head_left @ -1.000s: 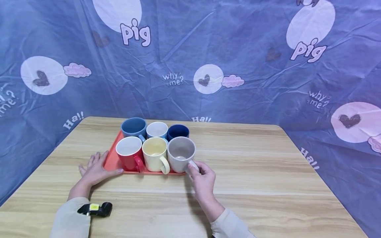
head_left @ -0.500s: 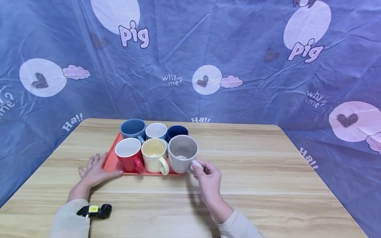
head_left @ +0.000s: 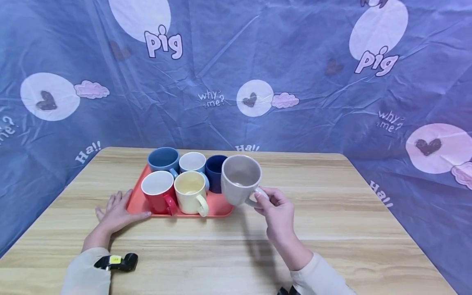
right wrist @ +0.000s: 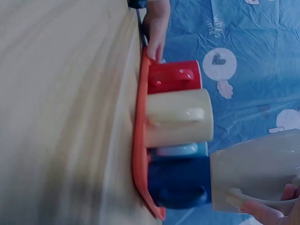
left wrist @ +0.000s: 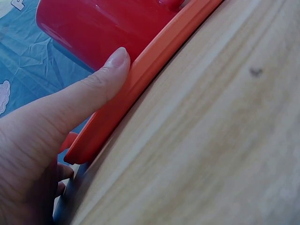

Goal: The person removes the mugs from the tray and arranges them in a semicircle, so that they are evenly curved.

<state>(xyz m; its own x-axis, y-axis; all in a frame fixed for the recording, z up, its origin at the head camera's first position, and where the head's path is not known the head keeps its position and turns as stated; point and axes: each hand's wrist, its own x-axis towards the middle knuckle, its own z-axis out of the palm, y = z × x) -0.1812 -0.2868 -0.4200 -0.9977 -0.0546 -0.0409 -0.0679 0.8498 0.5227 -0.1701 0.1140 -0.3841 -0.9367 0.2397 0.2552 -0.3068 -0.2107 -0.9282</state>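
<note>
My right hand point(head_left: 278, 215) pinches the handle of a grey mug point(head_left: 239, 182), which is held up off the tray, slightly tilted, at its right end. The right wrist view shows the grey mug point(right wrist: 258, 168) apart from the tray's surface. On the orange tray point(head_left: 221, 207) stand a red mug point(head_left: 160, 198) and a cream mug point(head_left: 189, 196) in front. Behind them are a teal-blue mug point(head_left: 162, 159), a light blue mug with a white inside point(head_left: 192, 162) and a navy mug point(head_left: 215, 174). My left hand point(head_left: 118, 213) rests at the tray's left front corner, thumb point(left wrist: 105, 77) on its rim.
The tray lies on a light wooden table point(head_left: 332, 205). A blue printed cloth point(head_left: 313, 61) hangs behind and beside the table. A black strap device point(head_left: 118, 261) sits on the left sleeve.
The grey mug has risen off the tray's front right corner and moved right in my right hand, uncovering that corner and more of the navy mug. The left hand stays in place.
</note>
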